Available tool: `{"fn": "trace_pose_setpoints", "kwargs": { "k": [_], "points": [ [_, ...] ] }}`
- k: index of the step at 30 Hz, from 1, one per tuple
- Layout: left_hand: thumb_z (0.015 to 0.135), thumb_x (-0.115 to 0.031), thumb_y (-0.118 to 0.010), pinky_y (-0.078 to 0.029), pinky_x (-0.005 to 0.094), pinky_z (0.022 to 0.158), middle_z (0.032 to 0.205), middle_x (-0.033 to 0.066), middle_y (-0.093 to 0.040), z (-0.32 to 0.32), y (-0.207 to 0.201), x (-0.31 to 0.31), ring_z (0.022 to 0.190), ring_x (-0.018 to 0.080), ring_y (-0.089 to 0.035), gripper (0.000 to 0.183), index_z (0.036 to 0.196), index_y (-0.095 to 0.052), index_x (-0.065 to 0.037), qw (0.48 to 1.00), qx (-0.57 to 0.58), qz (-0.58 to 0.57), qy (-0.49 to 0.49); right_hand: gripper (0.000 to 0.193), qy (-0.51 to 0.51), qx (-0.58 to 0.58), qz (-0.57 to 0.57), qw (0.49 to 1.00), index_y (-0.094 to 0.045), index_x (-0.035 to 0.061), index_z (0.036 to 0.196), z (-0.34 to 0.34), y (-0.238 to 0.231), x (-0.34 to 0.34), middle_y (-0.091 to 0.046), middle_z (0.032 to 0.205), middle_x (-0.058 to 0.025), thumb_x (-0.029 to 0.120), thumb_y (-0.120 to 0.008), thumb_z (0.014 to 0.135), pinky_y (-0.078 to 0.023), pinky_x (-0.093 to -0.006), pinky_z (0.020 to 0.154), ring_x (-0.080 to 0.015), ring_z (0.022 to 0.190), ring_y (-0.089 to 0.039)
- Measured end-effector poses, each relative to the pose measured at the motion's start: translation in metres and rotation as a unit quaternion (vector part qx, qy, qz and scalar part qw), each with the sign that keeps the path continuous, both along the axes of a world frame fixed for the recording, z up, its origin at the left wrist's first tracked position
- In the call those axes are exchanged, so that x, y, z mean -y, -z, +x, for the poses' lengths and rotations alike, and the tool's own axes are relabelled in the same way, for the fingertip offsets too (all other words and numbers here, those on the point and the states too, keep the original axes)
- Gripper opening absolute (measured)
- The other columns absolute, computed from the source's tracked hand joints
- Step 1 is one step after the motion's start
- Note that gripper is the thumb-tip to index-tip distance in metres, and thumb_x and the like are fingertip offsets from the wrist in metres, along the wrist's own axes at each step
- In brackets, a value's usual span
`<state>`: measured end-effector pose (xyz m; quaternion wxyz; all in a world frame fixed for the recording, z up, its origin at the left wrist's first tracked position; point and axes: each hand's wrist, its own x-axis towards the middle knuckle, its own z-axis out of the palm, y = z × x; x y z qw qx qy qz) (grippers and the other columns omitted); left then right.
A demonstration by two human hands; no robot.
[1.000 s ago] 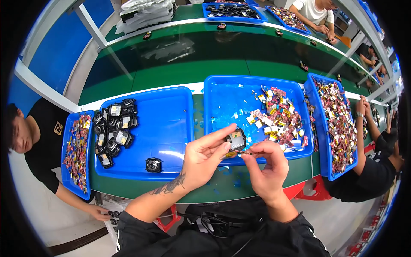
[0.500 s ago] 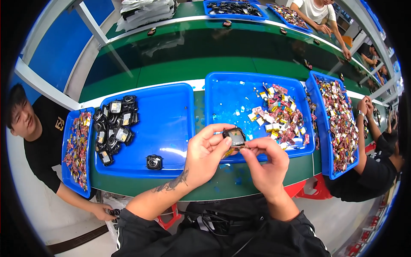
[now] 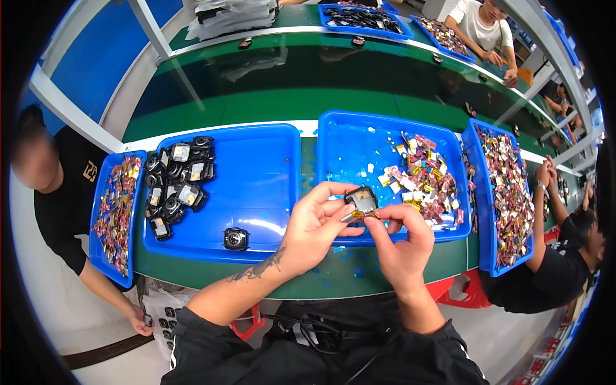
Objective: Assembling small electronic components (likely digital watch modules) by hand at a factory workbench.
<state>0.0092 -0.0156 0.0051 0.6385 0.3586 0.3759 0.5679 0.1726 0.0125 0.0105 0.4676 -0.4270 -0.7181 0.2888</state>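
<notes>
1. Black sleeves [image 3: 199, 337] are covering the upper parts of both forearms, which are reaching up from the lower edge and slanting inward toward each other.
2. Slightly bent at the wrist, the left hand [image 3: 314, 228] is turning its palm inward; its thumb and fingers are closing on the left side of a black casing [image 3: 361, 200].
3. From the other side the right hand [image 3: 405, 240] is bringing thumb and forefinger together at the casing's lower right edge; whatever is sitting between those fingertips is too small to tell. Its other fingers are curling loosely.
4. Squarish, with rounded corners, the casing is showing a smooth grey panel, and a yellow bit [image 3: 357, 215] is peeking out along its lower edge. It is hanging between the hands, in front of the middle tray [image 3: 350, 154].
5. Smooth blue plastic is forming that tray; small pink, white and yellow parts [image 3: 427, 186] are lying jumbled at its right.
6. Glossy and blue, the left tray [image 3: 263, 173] is holding heaped black casings [image 3: 183, 173] on its left, while a lone casing [image 3: 236, 239] with a round lens is resting near its front edge.
7. Green counter [image 3: 346, 285] is supporting both trays.
</notes>
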Motion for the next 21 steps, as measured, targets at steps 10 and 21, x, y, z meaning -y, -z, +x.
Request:
{"fn": "trace_pose_setpoints", "kwargs": {
  "k": [10, 21],
  "points": [
    [0.097, 0.000, -0.048, -0.059, 0.0288, 0.078, 0.116, 0.0130, -0.063, 0.0031, 0.0000, 0.0039, 0.104, 0.0155, -0.063, 0.029, 0.126, -0.046, -0.002, 0.999, -0.035, 0.030, -0.017, 0.017, 0.026, 0.010, 0.049, 0.998, -0.064, 0.0027, 0.082, -0.0055, -0.0020, 0.0000, -0.062, 0.076, -0.0058, -0.002, -0.076, 0.072, -0.039, -0.0266, 0.052, -0.0135, 0.058, -0.049],
    [0.091, 0.003, -0.056, -0.059, 0.0278, 0.077, 0.117, 0.0142, -0.062, 0.0070, 0.0013, 0.0053, 0.105, 0.0178, -0.063, 0.038, 0.128, -0.045, 0.001, 0.998, -0.030, 0.036, -0.031, 0.018, 0.018, 0.008, 0.029, 0.999, -0.062, 0.0013, 0.085, -0.0035, 0.0024, -0.0027, -0.060, 0.078, -0.0063, -0.003, -0.075, 0.073, -0.041, -0.0258, 0.054, -0.0129, 0.061, -0.050]
  ]
}}
